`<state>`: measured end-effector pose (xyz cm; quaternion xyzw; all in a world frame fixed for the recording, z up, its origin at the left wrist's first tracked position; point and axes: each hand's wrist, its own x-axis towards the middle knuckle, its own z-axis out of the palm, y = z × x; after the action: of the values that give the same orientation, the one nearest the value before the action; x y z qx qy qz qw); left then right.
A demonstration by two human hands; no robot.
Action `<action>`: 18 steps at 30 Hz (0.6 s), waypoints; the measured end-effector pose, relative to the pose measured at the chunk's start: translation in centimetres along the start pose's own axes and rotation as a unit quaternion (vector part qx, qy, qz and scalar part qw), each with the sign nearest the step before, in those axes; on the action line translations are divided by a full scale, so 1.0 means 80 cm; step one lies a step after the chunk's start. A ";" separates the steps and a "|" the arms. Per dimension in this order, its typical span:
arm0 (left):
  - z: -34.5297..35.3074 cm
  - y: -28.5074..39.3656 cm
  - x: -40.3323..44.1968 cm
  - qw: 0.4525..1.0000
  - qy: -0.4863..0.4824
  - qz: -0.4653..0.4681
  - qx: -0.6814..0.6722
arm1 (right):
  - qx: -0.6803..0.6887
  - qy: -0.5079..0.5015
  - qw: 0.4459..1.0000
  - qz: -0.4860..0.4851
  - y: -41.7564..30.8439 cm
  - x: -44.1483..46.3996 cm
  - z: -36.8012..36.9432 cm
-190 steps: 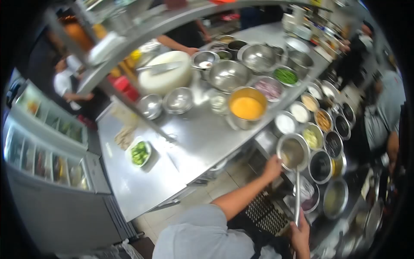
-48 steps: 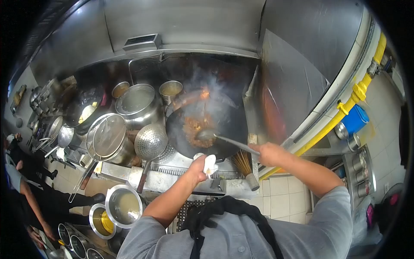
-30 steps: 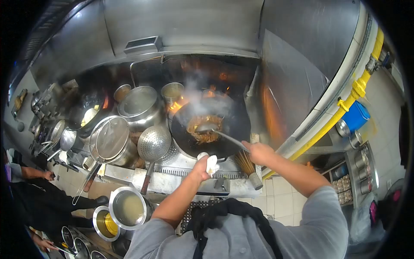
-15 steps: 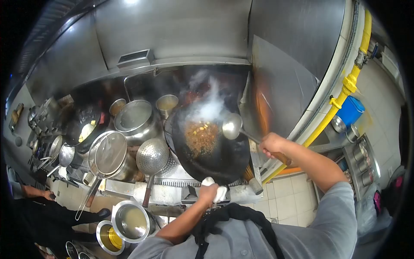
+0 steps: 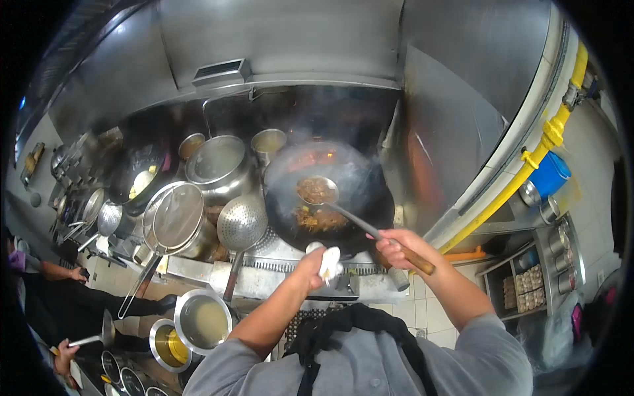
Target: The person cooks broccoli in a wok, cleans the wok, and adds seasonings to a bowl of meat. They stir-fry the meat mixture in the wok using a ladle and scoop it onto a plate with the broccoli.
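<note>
A large dark wok [image 5: 370, 214] stands on the stove with brown food [image 5: 323, 220] in its bottom and light smoke above. My right hand [image 5: 398, 249] is closed round the handle of a ladle [image 5: 353, 216], its bowl filled with brown food and held over the wok. My left hand [image 5: 313, 265] grips a white cloth [image 5: 330, 264] at the wok's near edge; the wok handle under it is hidden.
Left of the wok are a perforated skimmer [image 5: 242, 223], a round strainer [image 5: 178, 214] and a covered pot [image 5: 218, 162]. Metal pots [image 5: 203, 321] stand lower left, near a co-worker's hand [image 5: 65, 356]. A yellow pipe [image 5: 553, 129] runs along the right.
The ladle has moved left from the wok's right side to over its middle and now holds food. The wok sits further back, and the smoke is thinner. A co-worker's hand with a ladle shows lower left.
</note>
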<state>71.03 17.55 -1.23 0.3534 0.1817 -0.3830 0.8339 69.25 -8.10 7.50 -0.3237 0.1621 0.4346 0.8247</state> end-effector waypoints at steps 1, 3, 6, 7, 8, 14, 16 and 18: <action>0.020 0.000 -0.020 0.999 0.027 -0.002 0.019 | -0.003 0.001 1.000 -0.005 -0.008 -0.009 0.011; -0.002 -0.003 0.014 1.000 -0.016 0.005 0.020 | -0.093 0.029 0.995 -0.037 -0.008 -0.015 0.025; -0.001 0.018 0.034 0.999 0.016 0.009 -0.037 | -0.089 0.090 0.991 -0.031 -0.005 -0.001 0.032; 0.009 0.024 0.028 0.999 0.011 0.007 -0.032 | -0.087 0.112 0.990 -0.006 -0.006 -0.003 0.032; 0.022 0.027 0.015 1.000 0.013 -0.002 -0.014 | -0.034 0.106 0.994 0.013 -0.008 -0.009 0.037; -0.097 -0.084 0.114 0.997 0.039 0.057 0.029 | 0.030 0.098 0.994 0.042 0.002 0.019 0.030; -0.132 -0.136 0.100 0.990 0.073 0.064 0.098 | 0.025 0.108 0.994 0.023 0.003 0.019 0.062; -0.114 -0.133 0.052 0.980 0.114 0.080 0.145 | -0.011 0.094 0.995 0.012 -0.012 0.039 0.076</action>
<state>65.25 17.20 -14.60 0.5253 0.1890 -0.2948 0.7755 71.73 -2.48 10.59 -0.3708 0.2382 0.4138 0.7966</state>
